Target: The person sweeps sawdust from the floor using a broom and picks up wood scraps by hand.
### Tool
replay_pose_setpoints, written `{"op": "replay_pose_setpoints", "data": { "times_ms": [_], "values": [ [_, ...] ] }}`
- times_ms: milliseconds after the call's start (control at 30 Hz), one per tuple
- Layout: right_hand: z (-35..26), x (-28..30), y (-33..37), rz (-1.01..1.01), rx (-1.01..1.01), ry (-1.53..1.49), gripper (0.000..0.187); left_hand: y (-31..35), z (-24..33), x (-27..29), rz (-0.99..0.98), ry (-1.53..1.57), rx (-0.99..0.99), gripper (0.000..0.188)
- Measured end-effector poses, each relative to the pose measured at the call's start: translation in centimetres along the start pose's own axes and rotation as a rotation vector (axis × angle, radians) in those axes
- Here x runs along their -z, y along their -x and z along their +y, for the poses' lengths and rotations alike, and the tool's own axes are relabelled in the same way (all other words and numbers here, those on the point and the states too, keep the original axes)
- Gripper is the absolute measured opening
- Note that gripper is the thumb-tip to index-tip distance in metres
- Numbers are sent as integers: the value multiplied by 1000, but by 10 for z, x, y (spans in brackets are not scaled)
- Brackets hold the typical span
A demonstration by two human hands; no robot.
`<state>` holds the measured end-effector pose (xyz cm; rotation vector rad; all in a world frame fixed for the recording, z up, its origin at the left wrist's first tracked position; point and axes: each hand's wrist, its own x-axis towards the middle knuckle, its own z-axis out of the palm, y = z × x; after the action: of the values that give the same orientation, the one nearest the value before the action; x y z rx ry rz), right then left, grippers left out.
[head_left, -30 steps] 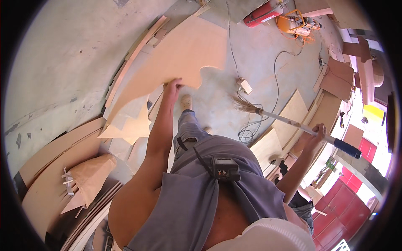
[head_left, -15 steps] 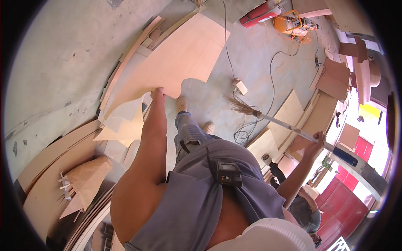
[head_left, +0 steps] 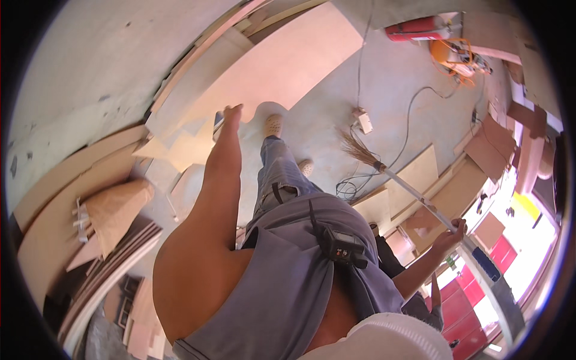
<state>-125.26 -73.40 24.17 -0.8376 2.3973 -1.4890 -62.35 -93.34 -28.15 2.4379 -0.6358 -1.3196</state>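
My left hand [head_left: 233, 113] is closed on the near edge of a large pale plywood sheet [head_left: 288, 57] with a curved cut-out along that edge. The sheet tilts over the floor beside the wall at the upper left. My right hand [head_left: 451, 235] grips the pale handle of a broom [head_left: 414, 193], held slantwise on my right. Its straw bristles [head_left: 359, 150] point toward the middle of the floor. Below my left hand are smaller pale plywood offcuts [head_left: 180, 147].
Ahead are a red cylinder [head_left: 414, 29], an orange compressor [head_left: 447, 55], and a white power box [head_left: 362, 120] with cords on the floor. Boards [head_left: 414, 177] line the right side. More boards and a brown paper bundle [head_left: 117, 210] stand left. Another person is partly visible behind my right arm.
The plywood sheet has shifted and tilted away from me, with my left hand still at its edge. The view has turned slightly. My right hand keeps its grip on the broom.
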Motion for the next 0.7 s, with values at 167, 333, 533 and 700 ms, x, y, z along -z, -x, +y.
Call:
{"op": "replay_pose_setpoints", "data": {
  "times_ms": [167,333,533,700],
  "values": [
    [-14,-40,-13,3,0,-96,20,60,-19,11,-399,75,54,34],
    [-23,-75,-24,-131,101,-200,27,112,-56,20,-346,221,119,23],
    [-11,-123,-19,-372,130,-256,14,195,-120,53,-143,348,17,41],
    [-15,-197,17,-803,167,-219,20,319,-217,67,11,228,120,36]
  ]
}}
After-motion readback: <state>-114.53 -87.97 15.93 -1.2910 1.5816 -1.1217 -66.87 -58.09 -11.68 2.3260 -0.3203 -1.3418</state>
